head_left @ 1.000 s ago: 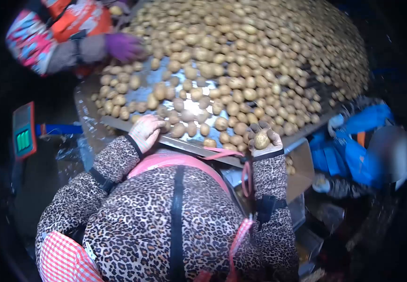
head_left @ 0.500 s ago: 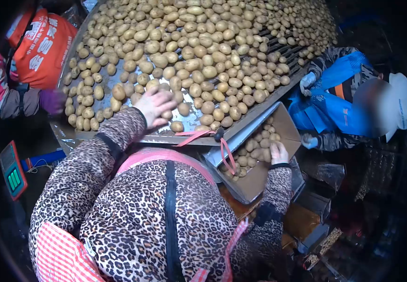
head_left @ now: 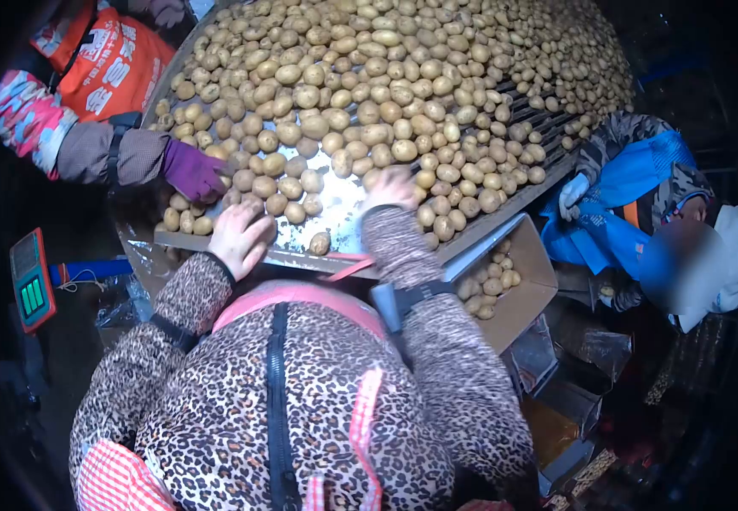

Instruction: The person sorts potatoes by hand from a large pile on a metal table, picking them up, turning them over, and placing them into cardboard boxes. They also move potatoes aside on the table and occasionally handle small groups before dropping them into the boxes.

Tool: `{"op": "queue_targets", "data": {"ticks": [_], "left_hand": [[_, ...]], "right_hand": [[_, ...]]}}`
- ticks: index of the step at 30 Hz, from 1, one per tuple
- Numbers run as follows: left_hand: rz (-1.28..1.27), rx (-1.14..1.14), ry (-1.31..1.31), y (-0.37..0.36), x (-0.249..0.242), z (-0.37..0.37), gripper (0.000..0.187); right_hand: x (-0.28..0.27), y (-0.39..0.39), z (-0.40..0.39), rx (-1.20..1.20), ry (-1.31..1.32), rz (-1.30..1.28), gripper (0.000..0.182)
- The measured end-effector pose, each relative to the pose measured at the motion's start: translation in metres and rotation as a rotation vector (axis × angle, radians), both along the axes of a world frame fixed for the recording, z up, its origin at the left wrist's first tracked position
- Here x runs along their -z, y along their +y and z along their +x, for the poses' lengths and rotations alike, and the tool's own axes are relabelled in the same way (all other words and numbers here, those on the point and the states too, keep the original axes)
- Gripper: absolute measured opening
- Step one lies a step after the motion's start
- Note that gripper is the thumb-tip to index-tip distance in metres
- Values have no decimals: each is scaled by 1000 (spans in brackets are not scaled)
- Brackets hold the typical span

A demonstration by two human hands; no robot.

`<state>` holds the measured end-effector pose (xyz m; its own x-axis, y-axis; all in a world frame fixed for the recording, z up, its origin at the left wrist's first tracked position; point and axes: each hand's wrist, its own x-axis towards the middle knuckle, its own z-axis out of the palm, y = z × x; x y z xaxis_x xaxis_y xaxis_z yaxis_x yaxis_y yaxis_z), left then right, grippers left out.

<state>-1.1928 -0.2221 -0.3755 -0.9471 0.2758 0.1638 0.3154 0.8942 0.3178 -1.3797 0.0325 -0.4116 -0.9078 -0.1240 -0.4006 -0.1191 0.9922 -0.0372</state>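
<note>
Potatoes (head_left: pixel 369 94) cover the sorting table (head_left: pixel 339 213), a sloped metal surface with bare patches near its front edge. My left hand (head_left: pixel 242 238) rests over the front edge at the left, fingers spread and touching potatoes there. Farther right, my right hand (head_left: pixel 390 189) reaches onto the table among potatoes; it is blurred, and whether its fingers hold one is hidden. Beside the table at the right, a cardboard box (head_left: pixel 526 281) holds potatoes. A pink strap (head_left: pixel 352 266) hangs at the table's front edge.
A co-worker's purple-gloved hand (head_left: pixel 194 169) touches potatoes at the left. Another person in a blue apron (head_left: pixel 616 204) stands at the right. A scale (head_left: pixel 32 281) is at the far left. Opened boxes and plastic (head_left: pixel 556 383) lie at the lower right.
My right hand has left the box and moved up and left onto the table. My left hand has shifted left and down to the edge. The purple-gloved hand has reached farther in.
</note>
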Motion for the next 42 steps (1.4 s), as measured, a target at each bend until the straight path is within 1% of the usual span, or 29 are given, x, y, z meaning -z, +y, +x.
{"op": "queue_targets", "data": {"ticks": [2, 3, 5, 6, 8, 9, 11, 12, 13, 14, 17, 18, 19, 20, 21, 23, 25, 26, 27, 29, 31, 32, 33, 36, 38, 39, 40, 41, 42], "left_hand": [[34, 6, -28, -3, -4, 2, 53], [67, -11, -9, -4, -5, 2, 50], [44, -45, 37, -9, -6, 10, 48], [33, -69, 40, -9, -10, 13, 47], [65, -68, 12, -11, -15, 19, 46], [80, -73, -2, -13, -16, 22, 45], [93, -42, 2, -17, -11, 32, 43], [115, -44, 15, -17, -11, 35, 42], [133, -51, 27, -17, -11, 40, 41], [133, -46, 25, -18, -11, 41, 40], [182, 8, 30, -17, -9, 35, 40], [194, 24, 7, -15, -15, 30, 39], [201, 52, 25, -13, -16, 26, 40], [199, 71, 21, -14, -12, 25, 41], [196, 92, 18, -15, -9, 23, 41], [186, 100, 14, -16, -14, 20, 42], [193, 79, 22, -19, -19, 28, 43], [227, 103, 10, -22, -14, 31, 43], [226, 106, -46, -23, -6, 37, 43], [226, 117, -67, -21, -12, 40, 43], [219, 138, -92, -22, -14, 40, 42], [194, 116, -111, -20, -16, 43, 41], [170, 97, -133, -21, -18, 45, 41], [185, 14, -153, -20, -16, 55, 40], [194, -15, -129, -21, -12, 53, 39], [195, -17, -126, -22, -13, 48, 38], [195, -21, -125, -23, -14, 44, 38], [211, -6, -84, -23, -16, 37, 39], [225, 8, -44, -23, -20, 27, 39]], "right_hand": [[42, -48, 24, -6, -142, -280, 69], [61, -66, 74, -62, 110, -439, 70], [-27, -68, 86, -502, 18, -124, 67], [-26, -59, 73, -431, -69, -293, 58], [-92, -14, 30, -371, -151, -499, 38], [-72, 18, 5, -350, -119, -470, 44], [-86, 88, -22, 8, -197, -171, 43], [-86, 121, -25, -108, -219, 26, 58], [-69, 140, -9, 6, -105, 198, 58], [-66, 131, -12, 3, -180, 242, 56], [-29, 108, -6, -164, -87, 246, 43], [-39, 92, 1, -266, 6, 184, 39], [-73, 57, 8, -304, -166, 159, 39], [-107, 23, 16, -328, -343, 128, 41], [-66, 32, 33, -464, -165, -111, 47], [-65, 12, 26, -477, -287, -247, 54], [-49, 4, 5, -473, 87, -318, 62], [-43, -3, -9, -483, 120, -299, 73], [-46, -20, -23, -510, 123, -426, 73], [-47, -62, -44, -656, 252, -313, 77], [-13, -102, -69, -691, 196, -176, 89], [-2, -121, -75, -633, 224, -193, 90], [-2, -142, -78, -585, 264, -45, 89], [0, -172, -89, -653, 322, -82, 88], [-8, -193, -62, -732, 277, -187, 85], [-43, -196, -42, -725, 5, -260, 80], [3, -193, -10, -838, 317, -325, 75], [10, -189, 7, -898, 183, -434, 75], [12, -179, 26, -956, 210, -469, 73]]}}
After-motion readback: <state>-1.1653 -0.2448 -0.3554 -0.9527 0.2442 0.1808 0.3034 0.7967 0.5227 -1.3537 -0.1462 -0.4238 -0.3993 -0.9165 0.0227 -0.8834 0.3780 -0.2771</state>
